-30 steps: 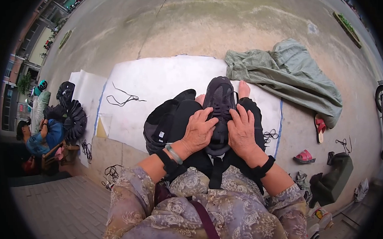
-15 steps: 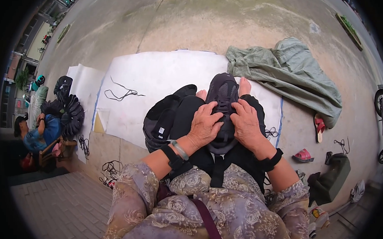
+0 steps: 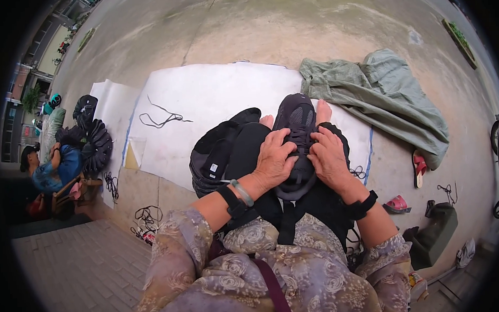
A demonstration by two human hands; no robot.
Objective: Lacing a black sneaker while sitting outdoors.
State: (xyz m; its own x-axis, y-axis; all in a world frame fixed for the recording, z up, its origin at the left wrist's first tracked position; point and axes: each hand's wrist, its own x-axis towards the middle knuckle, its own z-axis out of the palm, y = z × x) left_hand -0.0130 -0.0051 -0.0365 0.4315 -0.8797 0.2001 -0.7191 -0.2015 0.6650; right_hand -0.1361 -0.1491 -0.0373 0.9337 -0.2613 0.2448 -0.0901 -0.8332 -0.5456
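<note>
A black lace-up sneaker (image 3: 293,116) lies across my lap, its toe pointing away and its heel near my waist. My left hand (image 3: 275,160) grips its left side, fingertips bent at the edge of the lacing. On the opposite side my right hand (image 3: 330,157) is closed in the same way, with its fingertips at the eyelets. Between them dark shoelaces (image 3: 299,136) cross the tongue; whether the fingers pinch a loose lace end is too small to tell. Beside my left leg is a stack of black shoe uppers (image 3: 212,157).
A white sheet (image 3: 203,89) covers the ground, with a loose black lace (image 3: 161,118) on it. A grey-green cloth (image 3: 376,96) lies at the right, near red sandals (image 3: 420,168). At the far left another person (image 3: 55,168) sits beside black shoe pieces (image 3: 97,145).
Both hands stay at the sneaker's lacing, with the fingers shifted slightly. The whole view has moved a little, so the surroundings sit slightly further right.
</note>
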